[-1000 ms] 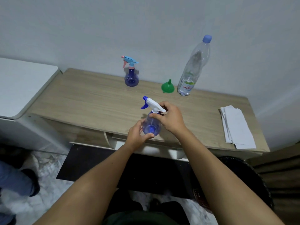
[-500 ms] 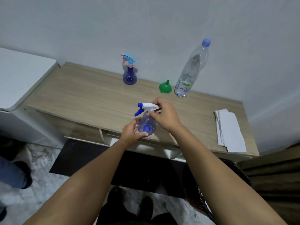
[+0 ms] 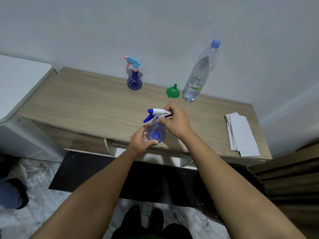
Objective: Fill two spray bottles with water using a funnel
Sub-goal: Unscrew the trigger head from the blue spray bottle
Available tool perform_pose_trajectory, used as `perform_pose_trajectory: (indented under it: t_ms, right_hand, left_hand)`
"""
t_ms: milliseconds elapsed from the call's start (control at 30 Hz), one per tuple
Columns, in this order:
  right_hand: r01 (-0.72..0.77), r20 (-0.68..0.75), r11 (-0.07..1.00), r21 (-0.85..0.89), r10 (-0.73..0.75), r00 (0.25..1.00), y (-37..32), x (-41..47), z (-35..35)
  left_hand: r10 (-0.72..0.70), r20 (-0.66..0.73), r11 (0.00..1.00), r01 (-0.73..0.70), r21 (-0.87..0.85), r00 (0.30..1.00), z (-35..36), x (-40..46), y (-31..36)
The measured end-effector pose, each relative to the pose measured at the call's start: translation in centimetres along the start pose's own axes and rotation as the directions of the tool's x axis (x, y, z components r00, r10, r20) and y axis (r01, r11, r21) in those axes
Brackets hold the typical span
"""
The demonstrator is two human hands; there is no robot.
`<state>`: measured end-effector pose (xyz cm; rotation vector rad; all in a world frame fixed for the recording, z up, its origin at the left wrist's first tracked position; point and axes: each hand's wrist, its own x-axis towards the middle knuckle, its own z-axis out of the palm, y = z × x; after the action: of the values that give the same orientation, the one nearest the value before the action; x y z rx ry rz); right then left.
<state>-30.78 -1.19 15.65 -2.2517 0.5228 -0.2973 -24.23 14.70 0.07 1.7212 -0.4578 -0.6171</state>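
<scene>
A clear blue spray bottle [image 3: 156, 133] with a white and blue trigger head [image 3: 156, 113] is held above the front edge of the wooden table [image 3: 86, 104]. My left hand [image 3: 140, 141] grips its round body from the left. My right hand [image 3: 174, 122] pinches the neck and the back of the trigger head. A second blue spray bottle [image 3: 134, 78], with a light blue and pink head, stands at the back by the wall. A green funnel [image 3: 173, 91] lies mouth-down next to a tall clear water bottle [image 3: 200, 75] with a blue cap, holding a little water.
A stack of white paper [image 3: 240, 133] lies on the table's right end. A white cabinet [image 3: 17, 87] stands to the left of the table. A dark basket [image 3: 246, 183] sits on the floor at the right. Another person's leg [image 3: 10, 194] shows at the lower left.
The bottle's trigger head has turned from pointing up-left to lying flatter, nozzle to the left. Both hands keep their hold and stay near the table's front edge.
</scene>
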Motion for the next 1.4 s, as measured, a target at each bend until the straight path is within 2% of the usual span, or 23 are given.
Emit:
perform_pose_trajectory:
  t_ms: [233,400,567,733,833,1000,1200,1400]
  right_hand:
    - [-0.010,0.007,1.000,0.010,0.010,1.000,-0.1,-1.0,0.0]
    - [-0.072,-0.079,0.995,0.066,0.077,0.994,0.0,-1.2,0.8]
    - [-0.064,-0.026,0.992,0.104,0.067,0.997,0.7,-1.4,0.5]
    - [-0.061,-0.078,0.993,0.099,0.069,0.995,0.8,-1.5,0.9]
    - [-0.065,-0.025,0.991,0.119,0.068,0.997,1.1,-1.4,0.7]
    - [-0.031,-0.087,0.993,0.111,0.041,0.995,0.6,-1.5,1.0]
    - [-0.066,0.008,0.988,0.140,0.066,0.998,1.4,-1.5,0.2]
    - [-0.020,-0.070,0.992,0.123,0.029,0.997,0.9,-1.4,0.8]
  left_hand:
    - [0.035,0.024,0.999,-0.035,0.000,0.999,0.0,0.1,0.1]
    - [0.055,0.033,0.998,-0.055,-0.010,0.998,-0.2,0.3,0.0]
    - [0.043,0.043,0.998,-0.041,-0.042,0.998,-0.4,0.3,0.0]
    - [0.036,0.044,0.999,-0.034,-0.039,0.998,-0.4,0.2,0.3]
    - [0.023,0.028,0.999,-0.022,-0.040,0.999,-0.4,0.1,0.5]
    - [0.044,0.040,0.999,-0.044,0.002,0.998,-0.4,0.0,0.7]
    - [0.032,0.069,0.992,-0.040,0.121,0.997,-0.9,0.6,1.0]
    - [0.004,0.065,0.991,-0.013,0.134,0.998,-0.8,0.5,0.9]
